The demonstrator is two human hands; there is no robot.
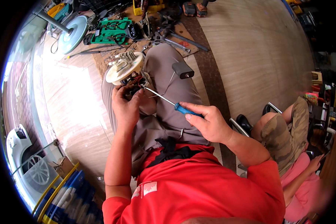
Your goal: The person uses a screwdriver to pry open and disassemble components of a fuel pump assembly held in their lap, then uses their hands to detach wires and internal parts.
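Note:
Above my lap, my left hand (126,106) grips the lower part of a fuel pump module (124,70). Its cream round flange with pipe stubs tilts up near my left knee, and reddish wires show beneath it. A dark block-shaped float (183,70) hangs out to the right on a bent thin wire arm. My right hand (212,121) is closed around the blue handle of a screwdriver (182,109). The long metal shaft points up and left, its tip at the module beside my left fingertips. Those fingers hide much of the module's underside; exact tip contact is unclear.
Ahead on a brown board (188,33) lie an adjustable wrench (171,43) and other tools, beside an open green tool case (110,31). A pale round stand base (74,35) is far left. A seated person (283,127) is close on my right. A yellow-edged rack (59,190) stands lower left.

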